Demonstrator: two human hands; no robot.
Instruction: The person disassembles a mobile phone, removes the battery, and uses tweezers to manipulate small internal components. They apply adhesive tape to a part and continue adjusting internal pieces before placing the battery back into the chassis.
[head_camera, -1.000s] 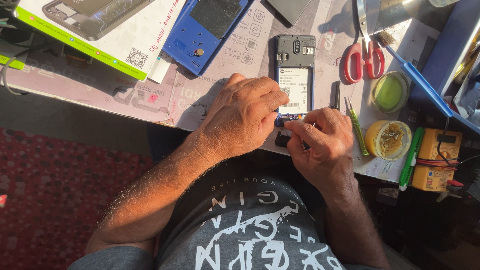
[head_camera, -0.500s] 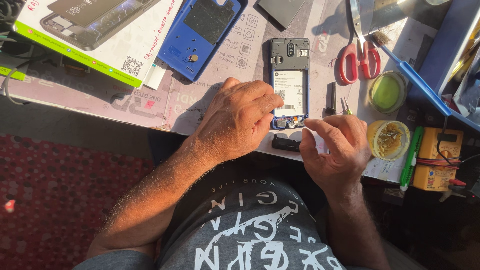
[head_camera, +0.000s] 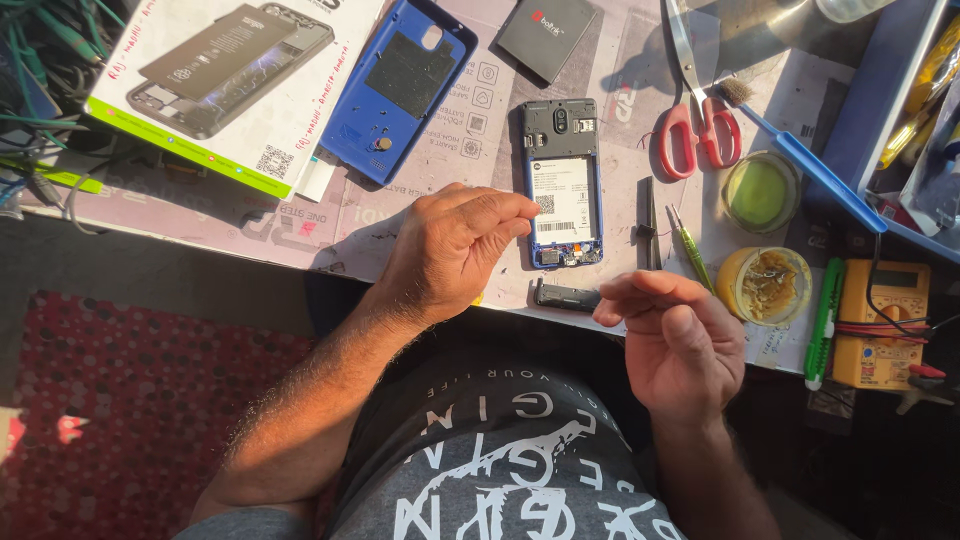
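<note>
The opened phone (head_camera: 562, 185) lies on the counter (head_camera: 420, 225), long axis pointing away from the person, just beside the left hand (head_camera: 450, 250), grip loosely curled and empty; the right hand (head_camera: 675, 340) hovers nearer the body, fingers pinched together, on what I cannot tell.

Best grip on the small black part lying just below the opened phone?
Pinch the small black part across its narrow width, from above. It lies flat, long side along the table edge, apart from the opened phone; the right hand is nearest.
</note>
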